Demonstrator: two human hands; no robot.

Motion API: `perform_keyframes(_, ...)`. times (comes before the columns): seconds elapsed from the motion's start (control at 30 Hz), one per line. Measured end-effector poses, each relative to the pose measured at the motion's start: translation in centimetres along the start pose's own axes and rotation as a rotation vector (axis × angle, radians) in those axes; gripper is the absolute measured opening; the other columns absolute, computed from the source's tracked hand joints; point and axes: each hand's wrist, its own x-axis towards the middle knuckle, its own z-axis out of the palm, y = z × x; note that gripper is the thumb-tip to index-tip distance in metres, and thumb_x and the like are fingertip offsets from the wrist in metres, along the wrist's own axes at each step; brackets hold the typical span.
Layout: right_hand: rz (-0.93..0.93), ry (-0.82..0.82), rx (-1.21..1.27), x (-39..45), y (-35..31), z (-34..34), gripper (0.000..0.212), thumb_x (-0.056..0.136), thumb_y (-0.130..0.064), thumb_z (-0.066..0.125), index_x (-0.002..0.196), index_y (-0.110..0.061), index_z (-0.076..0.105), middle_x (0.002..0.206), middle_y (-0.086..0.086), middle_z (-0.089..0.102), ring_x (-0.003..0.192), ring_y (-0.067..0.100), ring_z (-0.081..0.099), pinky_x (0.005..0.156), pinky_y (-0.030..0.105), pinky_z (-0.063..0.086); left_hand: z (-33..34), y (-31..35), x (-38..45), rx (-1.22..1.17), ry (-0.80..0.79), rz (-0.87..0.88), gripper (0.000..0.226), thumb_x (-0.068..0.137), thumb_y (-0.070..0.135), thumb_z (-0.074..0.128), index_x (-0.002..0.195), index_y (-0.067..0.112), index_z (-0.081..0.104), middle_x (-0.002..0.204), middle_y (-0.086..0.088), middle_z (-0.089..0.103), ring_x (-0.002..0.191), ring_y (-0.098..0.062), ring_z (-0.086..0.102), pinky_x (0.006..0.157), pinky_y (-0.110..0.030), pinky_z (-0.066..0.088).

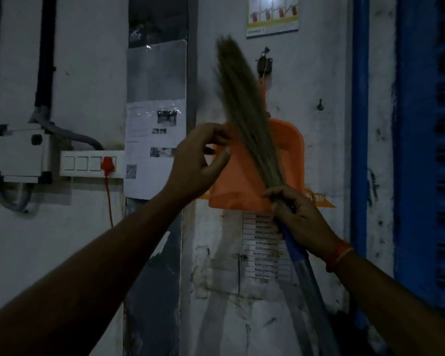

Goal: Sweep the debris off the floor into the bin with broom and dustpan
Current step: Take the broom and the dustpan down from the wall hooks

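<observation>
While the orange dustpan (pixel 244 170) is hanging on the wall hook, we are gathering tools: right hand (pixel 299 217) gripping the broom (pixel 242 119) bristles-up, left hand (pixel 198 160) loosely spread, reaching to unhook it next; bin unseen.

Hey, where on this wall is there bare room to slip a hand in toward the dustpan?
Bare wall lies right of the dustpan, up to the blue pipe, and below the switch panel. It is crowded at the pan itself: the left hand, the broom and the right hand overlap it.
</observation>
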Motion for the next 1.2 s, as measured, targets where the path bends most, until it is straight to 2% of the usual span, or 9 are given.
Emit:
perform_keyframes(0.13, -0.056, 0.112, 0.007, 1.2, -0.4, -1.7, 0.016, 0.100, -0.015, 0.051, 0.106, -0.019, 0.065, 0.078, 0.013, 0.059, 0.055, 0.026, 0.057, 0.050, 0.037, 0.052, 2.2, 0.6, 0.1, -0.050, 0.047, -0.090, 0.019, 0.092, 0.016, 0.064, 0.111, 0.013, 0.061, 0.110, 0.000, 0.062, 0.097, -0.007, 0.062, 0.075, -0.023, 0.057)
perform_keyframes(0.27, -0.085, 0.138, -0.003, 2.2, -1.2, -3.0, 0.016, 0.100, -0.013, 0.050, 0.107, -0.014, 0.064, 0.085, 0.012, 0.057, 0.054, 0.024, 0.057, 0.049, 0.032, 0.050, 4.4, 1.1, 0.9, -0.076, 0.017, -0.135, 0.018, 0.091, 0.017, 0.066, 0.109, 0.016, 0.063, 0.109, 0.005, 0.063, 0.095, -0.001, 0.063, 0.070, -0.021, 0.055)
perform_keyframes(0.37, -0.085, 0.158, -0.032, 2.6, -1.5, -3.4, 0.017, 0.099, -0.012, 0.052, 0.105, -0.017, 0.066, 0.082, 0.004, 0.060, 0.054, 0.023, 0.057, 0.047, 0.031, 0.050, 5.3, 1.3, 1.7, -0.086, 0.024, -0.174, 0.019, 0.089, 0.018, 0.067, 0.108, 0.019, 0.065, 0.109, 0.010, 0.065, 0.094, 0.003, 0.063, 0.068, -0.010, 0.048)
perform_keyframes(0.47, -0.105, 0.186, -0.057, 3.1, -1.6, -3.9, 0.018, 0.099, -0.011, 0.052, 0.106, -0.017, 0.067, 0.080, -0.003, 0.062, 0.055, 0.024, 0.058, 0.049, 0.031, 0.050, 5.8, 1.1, 2.3, -0.078, 0.020, -0.167, 0.019, 0.088, 0.018, 0.066, 0.107, 0.021, 0.064, 0.110, 0.010, 0.065, 0.094, 0.003, 0.062, 0.071, -0.011, 0.049)
perform_keyframes(0.6, -0.146, 0.261, -0.078, 3.6, -2.0, -4.6, 0.018, 0.099, -0.012, 0.053, 0.106, -0.019, 0.067, 0.081, 0.006, 0.062, 0.057, 0.027, 0.059, 0.051, 0.036, 0.053, 6.4, 0.3, 2.9, -0.061, 0.027, -0.150, 0.018, 0.088, 0.017, 0.066, 0.106, 0.020, 0.064, 0.109, 0.012, 0.063, 0.092, 0.004, 0.062, 0.068, -0.012, 0.050)
perform_keyframes(0.83, -0.183, 0.359, -0.128, 6.1, -2.7, -7.0, 0.018, 0.099, -0.010, 0.052, 0.108, -0.017, 0.066, 0.085, -0.007, 0.065, 0.059, 0.027, 0.060, 0.053, 0.035, 0.052, 6.7, -2.8, 6.1, 0.121, 0.003, -0.150, 0.027, 0.086, 0.026, 0.066, 0.112, 0.022, 0.064, 0.110, 0.002, 0.063, 0.098, -0.010, 0.062, 0.084, -0.037, 0.056)
perform_keyframes(0.93, -0.170, 0.372, -0.108, 6.8, -3.3, -7.9, 0.019, 0.099, -0.009, 0.051, 0.109, -0.015, 0.066, 0.077, -0.009, 0.063, 0.058, 0.027, 0.057, 0.049, 0.034, 0.050, 6.7, -4.1, 8.1, 0.144, -0.013, -0.195, 0.029, 0.087, 0.033, 0.066, 0.114, 0.025, 0.064, 0.112, 0.000, 0.061, 0.102, -0.014, 0.061, 0.088, -0.039, 0.055)
perform_keyframes(1.07, -0.142, 0.370, -0.100, 7.6, -4.0, -8.9, 0.020, 0.100, -0.011, 0.050, 0.109, -0.016, 0.066, 0.081, -0.002, 0.062, 0.061, 0.027, 0.056, 0.048, 0.036, 0.050, 7.1, -5.4, 10.5, 0.150, -0.082, -0.216, 0.037, 0.086, 0.041, 0.066, 0.121, 0.029, 0.063, 0.121, -0.001, 0.061, 0.110, -0.017, 0.058, 0.092, -0.038, 0.051)
perform_keyframes(1.2, -0.142, 0.367, -0.088, 8.3, -4.2, -9.7, 0.020, 0.099, -0.010, 0.051, 0.109, -0.016, 0.067, 0.089, 0.007, 0.061, 0.060, 0.025, 0.056, 0.050, 0.038, 0.050, 7.4, -5.7, 12.8, 0.131, -0.191, -0.180, 0.040, 0.091, 0.034, 0.068, 0.130, 0.028, 0.060, 0.138, 0.002, 0.057, 0.126, -0.017, 0.050, 0.101, -0.034, 0.040)
